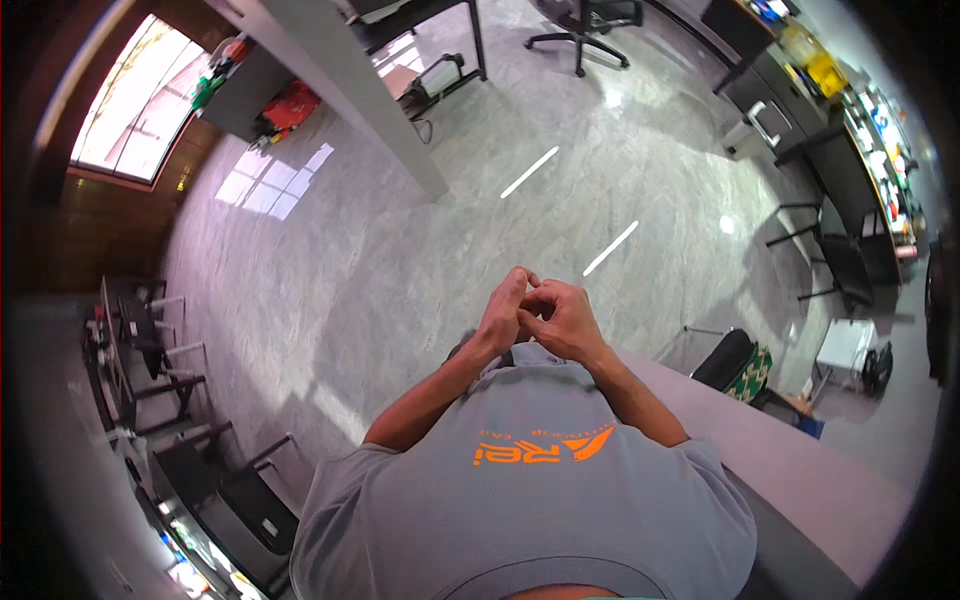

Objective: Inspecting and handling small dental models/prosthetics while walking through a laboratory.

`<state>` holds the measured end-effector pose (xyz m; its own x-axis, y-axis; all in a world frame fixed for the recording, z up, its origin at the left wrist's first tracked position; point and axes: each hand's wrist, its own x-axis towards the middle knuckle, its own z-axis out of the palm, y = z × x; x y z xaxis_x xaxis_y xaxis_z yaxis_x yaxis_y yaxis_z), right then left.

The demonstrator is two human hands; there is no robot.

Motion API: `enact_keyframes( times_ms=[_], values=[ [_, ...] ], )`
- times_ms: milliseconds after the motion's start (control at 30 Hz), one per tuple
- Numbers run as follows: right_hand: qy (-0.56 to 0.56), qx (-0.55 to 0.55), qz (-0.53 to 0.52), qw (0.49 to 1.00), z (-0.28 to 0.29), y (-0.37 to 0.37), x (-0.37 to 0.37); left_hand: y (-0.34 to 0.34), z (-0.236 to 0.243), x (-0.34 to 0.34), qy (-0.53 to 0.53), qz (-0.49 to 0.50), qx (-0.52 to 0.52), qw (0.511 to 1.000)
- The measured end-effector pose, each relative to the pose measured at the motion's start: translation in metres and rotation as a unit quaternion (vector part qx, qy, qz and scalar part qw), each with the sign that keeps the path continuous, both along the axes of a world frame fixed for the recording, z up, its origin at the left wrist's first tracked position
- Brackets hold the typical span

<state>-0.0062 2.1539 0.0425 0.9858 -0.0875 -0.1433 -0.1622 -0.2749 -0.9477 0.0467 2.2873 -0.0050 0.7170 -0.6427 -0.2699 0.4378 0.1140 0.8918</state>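
Observation:
My left hand (503, 314) and my right hand (565, 318) meet in front of my body, at about waist height over the grey shirt (540, 390). The left has its fingers pressed together, pointing away from me. Curled inward, the right hand's fingers and thumb touch the left hand. Whatever lies between them, if anything, is hidden by the fingers.
A pale tabletop (780, 460) runs close along my right side. Ahead stands a grey pillar (350, 110) on the shiny marbled floor (420, 260). Black chairs (255, 510) line the left, and cluttered desks (850, 190) stand along the right. An office chair (580, 35) is at the far end.

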Motion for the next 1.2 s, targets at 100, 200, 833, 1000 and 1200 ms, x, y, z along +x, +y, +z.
enact_keyframes(
  times_ms=[100, 200, 833, 1000, 1200],
  values=[
    [-0.038, -0.008, -0.053, 0.998, 0.003, -0.013, -0.010, -0.022, 0.003, 0.012, 0.032, -0.068, -0.042, 0.996],
    [-0.041, 0.004, -0.133, 0.990, 0.004, -0.023, -0.021, -0.046, 0.006, 0.022, 0.066, -0.154, 0.018, 0.986],
    [-0.155, -0.011, -0.451, 0.879, 0.020, -0.040, 0.025, -0.139, 0.013, 0.128, 0.373, -0.366, 0.019, 0.852],
    [-0.231, -0.081, -0.466, 0.851, 0.035, -0.040, 0.059, -0.151, 0.011, 0.165, 0.472, -0.403, -0.163, 0.767],
    [-0.193, -0.227, -0.542, 0.786, 0.042, -0.028, 0.085, -0.167, 0.025, 0.180, 0.508, -0.381, -0.198, 0.746]
  ],
)
